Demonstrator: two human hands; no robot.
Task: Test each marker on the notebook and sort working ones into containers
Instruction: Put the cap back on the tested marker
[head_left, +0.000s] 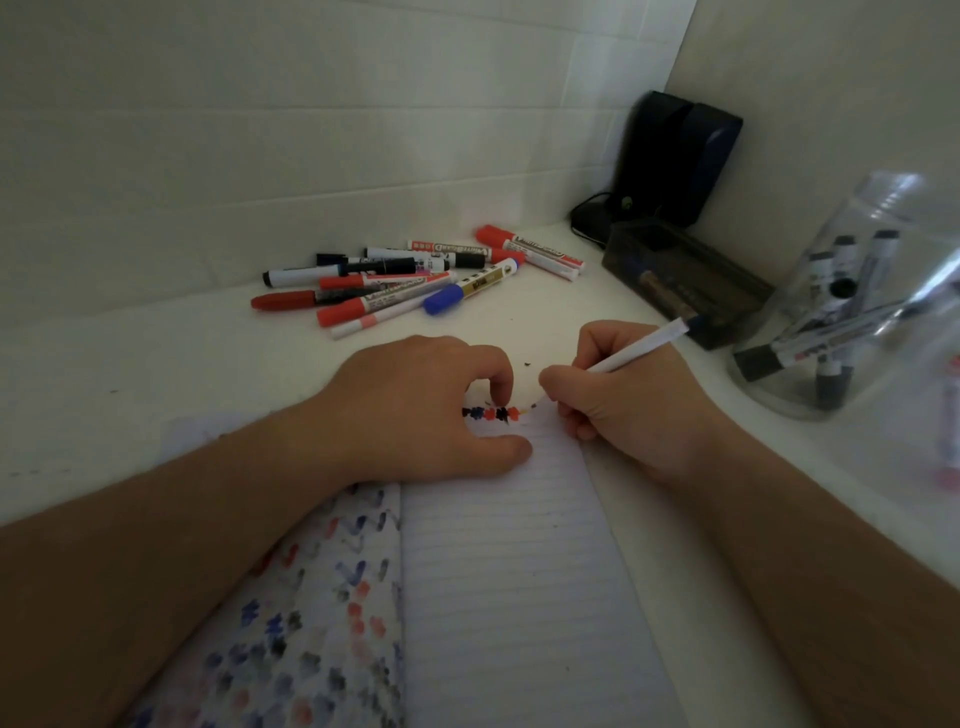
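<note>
An open lined notebook (514, 571) lies in front of me, its left page covered in red, blue and black test marks. My right hand (618, 395) grips a thin white marker (644, 345) with its tip at the top edge of the right page, beside a short row of coloured marks (491, 414). My left hand (415, 410) rests on the notebook's top, fingers curled, pressing the page down. Whether it holds a cap is hidden. A pile of several red, blue and black markers (415, 275) lies behind on the white table.
A clear jar (852, 312) with several markers stands at the right. A dark rectangular box (685, 280) holding markers sits behind my right hand. Black speakers (675, 156) with a cable fill the corner. White walls close the back and right side.
</note>
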